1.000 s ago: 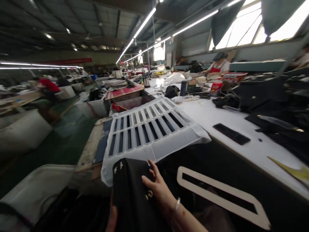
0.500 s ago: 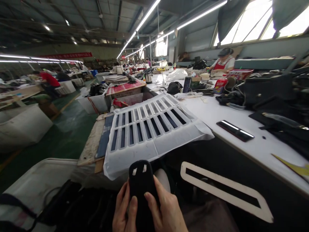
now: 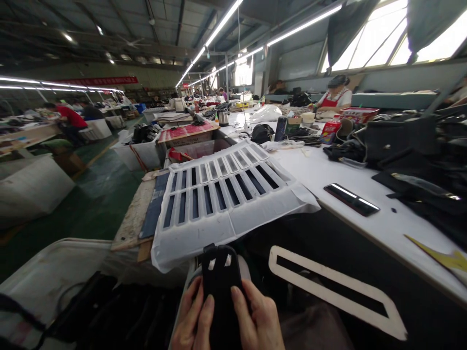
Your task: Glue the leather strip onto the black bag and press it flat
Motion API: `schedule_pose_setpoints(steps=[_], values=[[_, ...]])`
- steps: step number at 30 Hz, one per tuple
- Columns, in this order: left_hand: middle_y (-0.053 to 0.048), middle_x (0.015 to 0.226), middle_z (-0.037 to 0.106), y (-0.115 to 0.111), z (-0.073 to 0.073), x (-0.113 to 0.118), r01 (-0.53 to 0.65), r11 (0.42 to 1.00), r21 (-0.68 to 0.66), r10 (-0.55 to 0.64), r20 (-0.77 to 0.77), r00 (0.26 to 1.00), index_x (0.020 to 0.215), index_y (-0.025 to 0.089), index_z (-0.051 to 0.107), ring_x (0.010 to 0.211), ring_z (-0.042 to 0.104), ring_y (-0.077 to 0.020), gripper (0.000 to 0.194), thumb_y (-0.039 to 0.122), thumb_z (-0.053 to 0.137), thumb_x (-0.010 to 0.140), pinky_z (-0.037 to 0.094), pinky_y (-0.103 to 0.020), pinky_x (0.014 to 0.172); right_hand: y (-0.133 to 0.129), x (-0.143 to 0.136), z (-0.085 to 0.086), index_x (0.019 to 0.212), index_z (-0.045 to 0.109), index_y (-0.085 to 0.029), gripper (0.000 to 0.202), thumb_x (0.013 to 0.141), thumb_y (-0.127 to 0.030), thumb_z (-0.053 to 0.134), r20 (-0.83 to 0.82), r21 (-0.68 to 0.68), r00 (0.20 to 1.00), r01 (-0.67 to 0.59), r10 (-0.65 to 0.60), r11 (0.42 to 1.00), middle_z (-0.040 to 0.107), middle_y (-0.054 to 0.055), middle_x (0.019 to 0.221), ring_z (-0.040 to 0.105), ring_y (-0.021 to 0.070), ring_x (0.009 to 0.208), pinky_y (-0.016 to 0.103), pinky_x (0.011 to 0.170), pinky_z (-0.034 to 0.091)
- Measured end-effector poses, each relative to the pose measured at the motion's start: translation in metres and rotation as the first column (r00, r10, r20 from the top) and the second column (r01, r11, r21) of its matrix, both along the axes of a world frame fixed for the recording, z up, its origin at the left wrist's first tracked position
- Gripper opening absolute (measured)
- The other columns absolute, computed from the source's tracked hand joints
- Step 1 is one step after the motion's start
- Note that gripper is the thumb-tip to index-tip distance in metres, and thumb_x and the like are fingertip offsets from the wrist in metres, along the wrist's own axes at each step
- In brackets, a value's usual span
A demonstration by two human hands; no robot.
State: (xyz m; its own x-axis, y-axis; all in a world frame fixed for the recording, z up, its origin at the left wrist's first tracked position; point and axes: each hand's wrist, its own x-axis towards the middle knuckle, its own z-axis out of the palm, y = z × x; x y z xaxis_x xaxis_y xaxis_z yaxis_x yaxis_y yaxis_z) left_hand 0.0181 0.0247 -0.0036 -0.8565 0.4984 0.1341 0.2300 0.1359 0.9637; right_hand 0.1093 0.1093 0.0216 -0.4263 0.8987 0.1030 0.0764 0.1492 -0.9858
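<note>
Between my two hands is a long black padded piece (image 3: 222,291) with a rounded top end and two small slots showing white. My left hand (image 3: 193,316) grips its left edge, thumb lying on the front face. On the opposite edge my right hand (image 3: 257,316) is closed in the same way, thumb also on the front. The lower end of the piece runs out of view. Just beyond it lies a white sheet (image 3: 204,236) bearing rows of pale frames with dark slots. A cream slotted frame (image 3: 335,287) lies on the dark surface to the right.
A phone-like black slab (image 3: 351,199) lies on the white table (image 3: 310,170). Black bags (image 3: 394,141) pile up at the right. A pale bin (image 3: 91,253) with black items stands at lower left. A co-worker in a red apron (image 3: 332,99) sits across the table.
Both hands and the black piece have shifted slightly right and down in view. A dark tab now shows behind its top left corner. The surroundings shift slightly left.
</note>
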Motion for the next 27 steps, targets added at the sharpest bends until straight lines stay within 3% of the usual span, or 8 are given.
schedule_pose_setpoints(steps=[4, 7, 12, 15, 20, 23, 25, 27], values=[[-0.008, 0.125, 0.065, 0.015, 0.008, -0.003, -0.009, 0.997, 0.072, 0.000, 0.124, 0.992, 0.113, 0.022, 0.073, 0.120, 0.059, -0.0286, 0.046, 0.058, 0.062, 0.086, 0.049, -0.032, 0.102, 0.010, 0.003, 0.001, 0.071, 0.056, -0.019, 0.044, 0.093, -0.057, 0.052, -0.064, -0.149, 0.996, -0.072, 0.063, 0.986, 0.057, 0.001, 0.060, 0.047, 0.0123, 0.051, 0.023, 0.048, 0.035], [-0.008, 0.114, 0.067, 0.028, 0.024, -0.007, 0.021, 0.996, 0.087, -0.034, 0.150, 0.988, 0.124, 0.021, 0.067, 0.102, 0.065, -0.0238, 0.054, 0.056, 0.068, 0.083, 0.053, -0.026, 0.087, 0.020, 0.002, 0.007, 0.091, 0.060, -0.019, 0.042, 0.091, -0.061, 0.053, -0.086, -0.240, 0.990, -0.133, 0.115, 0.962, 0.062, 0.001, 0.063, 0.053, 0.0145, 0.054, 0.022, 0.049, 0.037], [-0.005, 0.103, 0.065, 0.040, 0.046, -0.005, 0.072, 0.991, 0.114, -0.071, -0.017, 0.997, 0.105, 0.023, 0.077, 0.097, 0.063, -0.0213, 0.030, 0.045, 0.067, 0.086, 0.051, -0.025, 0.087, 0.028, 0.000, 0.009, 0.090, 0.060, -0.019, 0.042, 0.090, -0.061, 0.055, -0.039, -0.117, 0.997, -0.078, 0.074, 0.990, 0.059, -0.001, 0.059, 0.053, 0.0139, 0.050, 0.023, 0.049, 0.037], [-0.004, 0.103, 0.065, 0.041, 0.044, -0.001, 0.088, 0.984, 0.155, -0.082, -0.046, 0.996, 0.107, 0.026, 0.076, 0.097, 0.063, -0.0201, 0.026, 0.040, 0.062, 0.091, 0.052, -0.025, 0.085, 0.026, -0.001, 0.005, 0.088, 0.060, -0.019, 0.044, 0.090, -0.062, 0.053, -0.016, -0.100, 1.000, -0.025, 0.023, 0.995, 0.056, -0.002, 0.057, 0.051, 0.0136, 0.047, 0.024, 0.046, 0.034], [-0.003, 0.107, 0.064, 0.039, 0.026, 0.000, 0.065, 0.987, 0.150, -0.062, -0.024, 0.998, 0.108, 0.028, 0.076, 0.099, 0.063, -0.0191, 0.025, 0.040, 0.059, 0.093, 0.051, -0.023, 0.085, 0.024, -0.002, 0.004, 0.080, 0.057, -0.020, 0.042, 0.091, -0.060, 0.052, -0.007, -0.089, 1.000, -0.026, 0.026, 0.996, 0.050, -0.004, 0.054, 0.044, 0.0115, 0.044, 0.024, 0.045, 0.029], [-0.002, 0.122, 0.062, 0.039, 0.021, -0.011, 0.058, 0.989, 0.137, -0.060, 0.009, 0.998, 0.116, 0.031, 0.072, 0.113, 0.059, -0.0191, 0.028, 0.042, 0.058, 0.094, 0.046, -0.023, 0.096, 0.025, -0.004, 0.005, 0.079, 0.056, -0.020, 0.041, 0.093, -0.058, 0.053, -0.036, -0.099, 0.997, -0.072, 0.069, 0.992, 0.050, -0.003, 0.059, 0.044, 0.0110, 0.049, 0.023, 0.048, 0.032], [-0.001, 0.140, 0.054, 0.040, 0.025, -0.024, 0.143, 0.980, 0.140, -0.142, -0.013, 0.990, 0.130, 0.033, 0.063, 0.133, 0.046, -0.0203, 0.037, 0.043, 0.056, 0.095, 0.035, -0.026, 0.111, 0.026, -0.006, 0.008, 0.079, 0.055, -0.019, 0.040, 0.093, -0.057, 0.053, -0.056, -0.122, 0.990, -0.133, 0.127, 0.984, 0.051, -0.003, 0.062, 0.044, 0.0108, 0.052, 0.022, 0.049, 0.033], [-0.002, 0.145, 0.051, 0.042, 0.033, -0.040, 0.322, 0.939, 0.121, -0.322, -0.018, 0.947, 0.136, 0.030, 0.057, 0.138, 0.040, -0.0222, 0.044, 0.047, 0.053, 0.096, 0.027, -0.031, 0.117, 0.027, -0.006, 0.011, 0.078, 0.054, -0.019, 0.040, 0.093, -0.057, 0.053, -0.072, -0.154, 0.977, -0.211, 0.202, 0.965, 0.051, -0.003, 0.062, 0.043, 0.0108, 0.052, 0.021, 0.048, 0.032]])
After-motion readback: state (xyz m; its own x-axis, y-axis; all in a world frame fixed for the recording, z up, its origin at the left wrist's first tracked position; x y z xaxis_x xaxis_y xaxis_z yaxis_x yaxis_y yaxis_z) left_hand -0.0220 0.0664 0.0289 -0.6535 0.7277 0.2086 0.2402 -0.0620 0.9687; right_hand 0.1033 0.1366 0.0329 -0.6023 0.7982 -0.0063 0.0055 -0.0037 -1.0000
